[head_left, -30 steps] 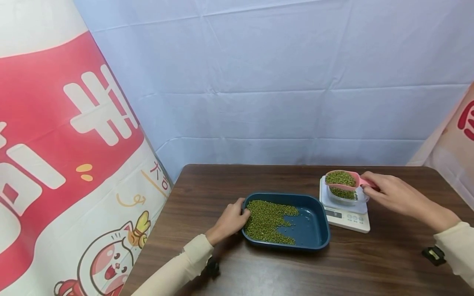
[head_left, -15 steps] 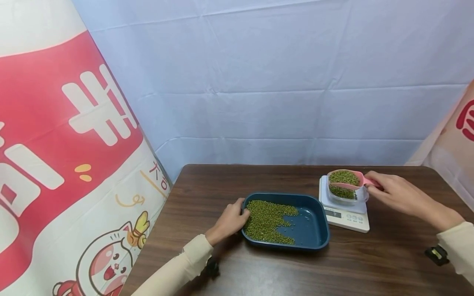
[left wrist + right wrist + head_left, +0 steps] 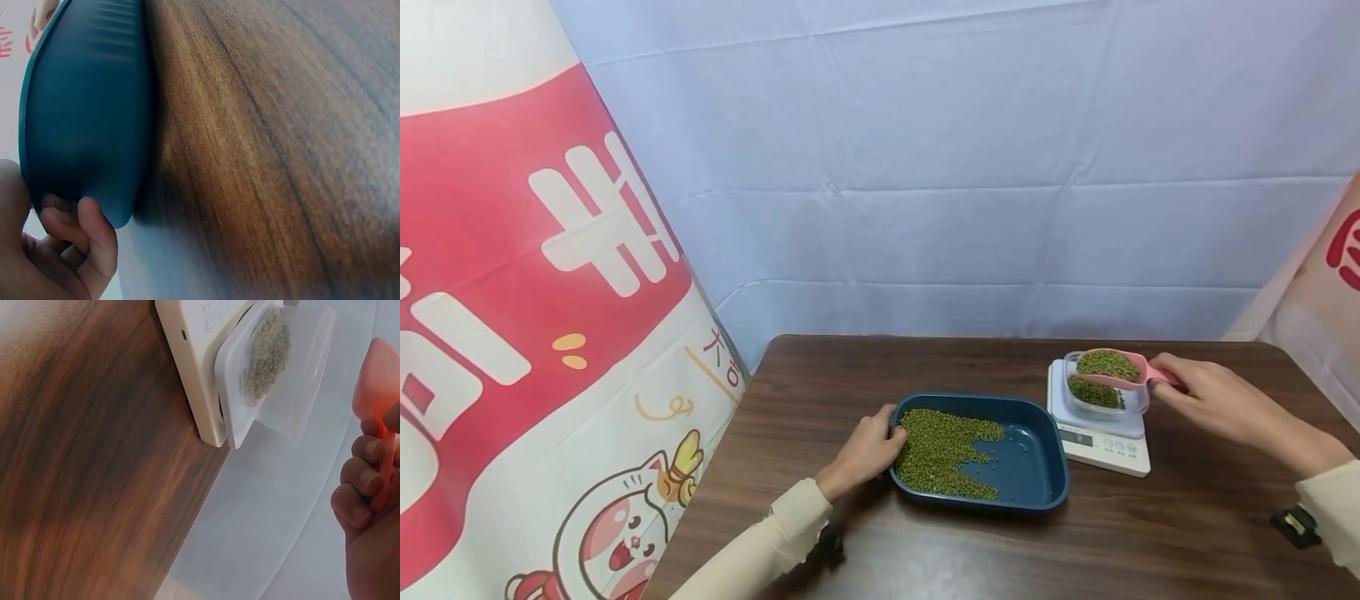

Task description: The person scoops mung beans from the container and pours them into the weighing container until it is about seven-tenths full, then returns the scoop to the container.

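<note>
My right hand (image 3: 1213, 396) grips the handle of a pink scoop (image 3: 1133, 382) heaped with green mung beans (image 3: 1105, 364). The scoop is held level over a clear plastic container (image 3: 1138, 402) that has mung beans in its bottom. That container stands on a white kitchen scale (image 3: 1112, 450). In the right wrist view, the curled fingers (image 3: 359, 475) wrap the scoop's handle, and the container (image 3: 300, 381) sits apart from it. My left hand (image 3: 868, 446) grips the left rim of a dark blue tray (image 3: 1030, 479). In the left wrist view, its fingers curl round the tray's corner (image 3: 94, 150).
Mung beans (image 3: 936, 450) fill the tray's left part, with a few strays on its bare right side. Everything stands on a brown wooden table (image 3: 820, 375). A pale cloth (image 3: 940, 208) hangs behind it, and a printed red and white banner (image 3: 587, 333) hangs at left.
The right hand has shifted the loaded scoop slightly to the right over the container. The left hand and the tray have stayed in place.
</note>
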A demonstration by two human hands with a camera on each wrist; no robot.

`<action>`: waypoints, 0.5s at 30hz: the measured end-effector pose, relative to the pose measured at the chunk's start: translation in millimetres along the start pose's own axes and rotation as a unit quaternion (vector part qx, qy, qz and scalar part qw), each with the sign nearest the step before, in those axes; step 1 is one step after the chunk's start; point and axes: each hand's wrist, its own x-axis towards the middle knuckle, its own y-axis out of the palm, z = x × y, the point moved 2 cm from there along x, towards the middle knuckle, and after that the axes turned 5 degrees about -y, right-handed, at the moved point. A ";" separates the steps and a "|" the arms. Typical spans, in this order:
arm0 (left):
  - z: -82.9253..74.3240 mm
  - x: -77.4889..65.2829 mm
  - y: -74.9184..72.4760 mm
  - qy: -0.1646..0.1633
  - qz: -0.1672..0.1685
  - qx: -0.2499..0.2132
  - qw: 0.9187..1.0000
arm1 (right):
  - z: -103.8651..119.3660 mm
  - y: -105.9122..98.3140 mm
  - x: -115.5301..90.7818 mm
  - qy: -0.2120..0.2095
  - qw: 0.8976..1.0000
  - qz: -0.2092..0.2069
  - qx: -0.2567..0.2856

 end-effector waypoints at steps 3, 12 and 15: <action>0.4 0.0 0.2 0.001 -0.001 -0.001 1.000 | -2.6 -0.1 -2.7 0.012 1.000 0.007 0.003; 0.6 0.0 0.6 -0.002 -0.001 0.000 1.000 | -10.7 -0.3 -7.0 0.022 1.000 0.015 0.002; 0.2 0.6 0.8 -0.001 -0.004 0.002 1.000 | -13.4 -0.2 -8.5 0.026 0.999 0.022 0.004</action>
